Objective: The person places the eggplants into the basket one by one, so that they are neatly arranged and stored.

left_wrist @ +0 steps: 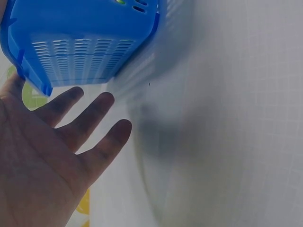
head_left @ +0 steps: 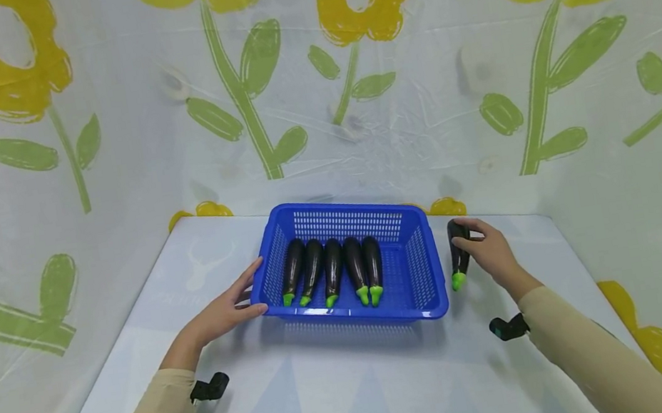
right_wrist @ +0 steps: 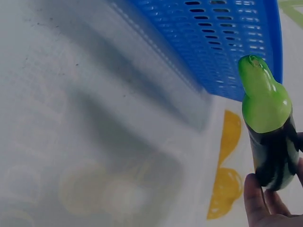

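Note:
A blue perforated basket (head_left: 348, 313) stands on the table with several dark eggplants (head_left: 333, 271) side by side in its left and middle part, green stems toward the front. My left hand (head_left: 227, 313) touches the basket's left rim with spread, mostly straight fingers; in the left wrist view the palm (left_wrist: 42, 156) shows below the basket wall. To the right of the basket my right hand (head_left: 489, 250) pinches another eggplant (head_left: 459, 255) between thumb and fingers. Its green stem end points down toward the front. In the right wrist view that eggplant (right_wrist: 272, 146) is beside the basket's side.
The white table (head_left: 335, 393) has a pale blue triangle pattern. Behind and at both sides hangs a curtain (head_left: 397, 131) printed with yellow flowers and green leaves. Small black devices (head_left: 210, 387) are worn at both wrists.

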Motion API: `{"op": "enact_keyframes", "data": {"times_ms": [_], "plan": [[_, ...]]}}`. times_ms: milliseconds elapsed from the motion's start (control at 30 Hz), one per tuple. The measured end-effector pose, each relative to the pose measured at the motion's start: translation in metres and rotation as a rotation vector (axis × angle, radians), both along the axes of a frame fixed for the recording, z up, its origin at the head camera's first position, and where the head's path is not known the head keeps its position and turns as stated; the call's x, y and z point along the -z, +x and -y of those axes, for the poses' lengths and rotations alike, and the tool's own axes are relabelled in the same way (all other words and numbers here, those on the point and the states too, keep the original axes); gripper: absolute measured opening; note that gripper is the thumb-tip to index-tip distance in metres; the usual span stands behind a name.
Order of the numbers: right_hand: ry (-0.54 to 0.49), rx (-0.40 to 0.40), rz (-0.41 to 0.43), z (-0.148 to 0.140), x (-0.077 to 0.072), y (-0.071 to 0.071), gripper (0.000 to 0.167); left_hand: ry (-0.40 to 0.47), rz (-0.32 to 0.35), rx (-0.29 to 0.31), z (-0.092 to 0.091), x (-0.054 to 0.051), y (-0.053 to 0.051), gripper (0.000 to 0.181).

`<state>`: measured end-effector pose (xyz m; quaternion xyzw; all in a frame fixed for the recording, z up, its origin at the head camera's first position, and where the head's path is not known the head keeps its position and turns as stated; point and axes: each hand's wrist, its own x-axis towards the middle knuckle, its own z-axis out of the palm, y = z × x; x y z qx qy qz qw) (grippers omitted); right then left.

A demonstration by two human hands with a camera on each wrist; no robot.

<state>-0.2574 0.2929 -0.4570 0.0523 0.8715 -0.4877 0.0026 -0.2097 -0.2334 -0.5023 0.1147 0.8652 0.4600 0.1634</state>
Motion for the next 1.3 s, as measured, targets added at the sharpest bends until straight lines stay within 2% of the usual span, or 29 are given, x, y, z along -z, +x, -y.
{"op": "enact_keyframes", "data": {"times_ms": [367, 633, 1067, 1300], "plan": [[-0.003, -0.042, -0.04, 0.015, -0.014, -0.003, 0.056, -0.007, -0.005, 0.001, 0.0, 0.001, 0.0, 0.094], [-0.023, -0.065, -0.064, 0.027, -0.017, -0.01, 0.055, -0.016, -0.016, 0.011, 0.0, 0.0, -0.001, 0.096], [-0.031, -0.161, -0.07, 0.069, -0.021, -0.02, 0.052, -0.01, 0.007, -0.001, 0.0, 0.002, -0.001, 0.096], [0.028, -0.198, -0.059, 0.091, -0.023, -0.023, 0.052, 0.004, 0.004, -0.001, 0.0, 0.001, -0.001, 0.095]]}}
